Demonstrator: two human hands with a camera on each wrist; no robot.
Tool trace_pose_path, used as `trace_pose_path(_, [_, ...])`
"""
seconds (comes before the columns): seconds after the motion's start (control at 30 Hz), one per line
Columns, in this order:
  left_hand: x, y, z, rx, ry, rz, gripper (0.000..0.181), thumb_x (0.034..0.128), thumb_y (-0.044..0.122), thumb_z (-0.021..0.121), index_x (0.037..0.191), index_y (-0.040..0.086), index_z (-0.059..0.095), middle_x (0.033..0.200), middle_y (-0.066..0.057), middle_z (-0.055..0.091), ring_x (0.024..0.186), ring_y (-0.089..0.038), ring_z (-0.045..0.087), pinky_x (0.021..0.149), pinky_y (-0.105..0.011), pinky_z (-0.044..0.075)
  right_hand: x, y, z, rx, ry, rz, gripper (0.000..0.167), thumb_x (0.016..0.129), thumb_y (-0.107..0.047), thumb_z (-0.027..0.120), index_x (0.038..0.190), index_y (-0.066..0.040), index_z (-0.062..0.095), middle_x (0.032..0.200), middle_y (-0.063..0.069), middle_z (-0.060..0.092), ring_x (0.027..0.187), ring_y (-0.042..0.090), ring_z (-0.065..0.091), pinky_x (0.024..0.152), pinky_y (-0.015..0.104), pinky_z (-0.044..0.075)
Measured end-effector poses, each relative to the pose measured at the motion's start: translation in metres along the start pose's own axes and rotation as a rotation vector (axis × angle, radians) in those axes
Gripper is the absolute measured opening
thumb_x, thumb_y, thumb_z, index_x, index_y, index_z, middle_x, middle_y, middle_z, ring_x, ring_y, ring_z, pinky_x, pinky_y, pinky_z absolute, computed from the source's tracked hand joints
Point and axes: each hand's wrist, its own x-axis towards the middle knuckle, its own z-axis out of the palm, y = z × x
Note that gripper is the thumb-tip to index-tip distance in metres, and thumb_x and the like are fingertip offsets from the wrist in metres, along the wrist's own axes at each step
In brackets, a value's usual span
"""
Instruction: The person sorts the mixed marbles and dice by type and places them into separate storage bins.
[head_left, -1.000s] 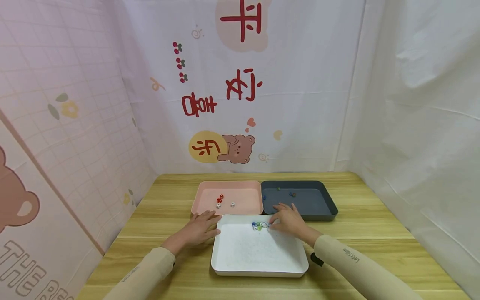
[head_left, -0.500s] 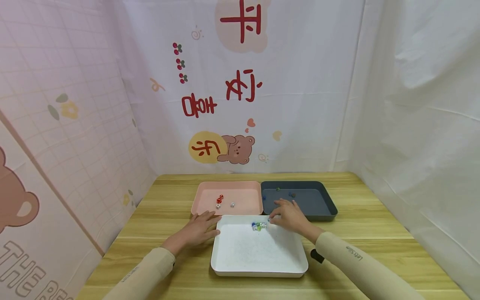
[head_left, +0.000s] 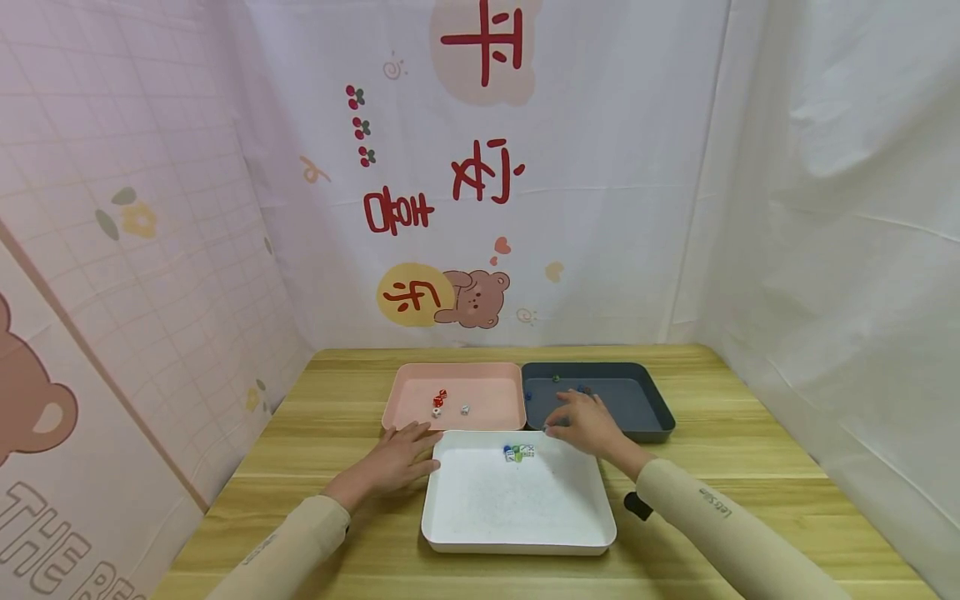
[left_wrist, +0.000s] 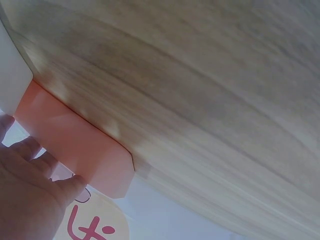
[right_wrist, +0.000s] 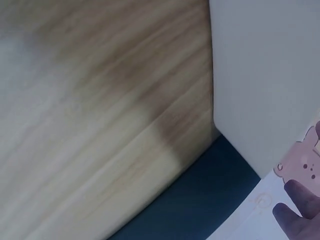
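Note:
Fingers spread, my left hand (head_left: 396, 457) rests at the left rim of the white tray (head_left: 517, 508), by the pink tray's near corner. My right hand (head_left: 588, 427) is over the line where the white tray meets the dark grey tray (head_left: 637, 408). Its thumb and index finger pinch a small die, mostly hidden by the fingertips; its colour is hard to tell. Several blue, green and white dice (head_left: 519, 452) lie clustered near the white tray's far wall. The right wrist view shows only some of that hand's fingers (right_wrist: 300, 200).
The pink tray (head_left: 487, 387) at the back left holds red dice (head_left: 438, 401) and white dice (head_left: 465, 409). Small blue and green dice (head_left: 556, 378) lie in the dark grey tray. All three trays touch on the wooden table (head_left: 300, 442); a printed cloth stands behind.
My right hand has lifted a die from the right end of the cluster and moved away and slightly right, toward the dark grey tray. My left hand has stayed still.

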Motion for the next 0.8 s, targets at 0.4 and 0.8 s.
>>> trace_pose_path(0.4, [0.0,-0.002,0.002,0.006,0.002,0.002,0.06,0.1038,0.047,0.046,0.151,0.01,0.042,0.155,-0.024,0.033,0.145,-0.045,0.022,0.111,-0.068,0.012,0.0,0.014,-0.013,0.0,0.007,0.059,0.011,0.089,-0.026,0.075,0.098,-0.021,0.08,0.14,0.022,0.053,0.137,0.046,0.036,0.105,0.076,0.015])
trace_pose_path(0.8, [-0.001,-0.001,0.001,-0.003,0.002,0.005,0.059,0.1043,0.043,0.047,0.151,0.007,0.042,0.155,-0.025,0.033,0.145,-0.046,0.022,0.111,-0.069,0.012,0.004,0.053,-0.017,-0.037,0.023,0.178,0.016,0.091,-0.03,0.072,0.103,-0.02,0.079,0.136,0.019,0.058,0.136,0.041,0.04,0.104,0.078,0.013])
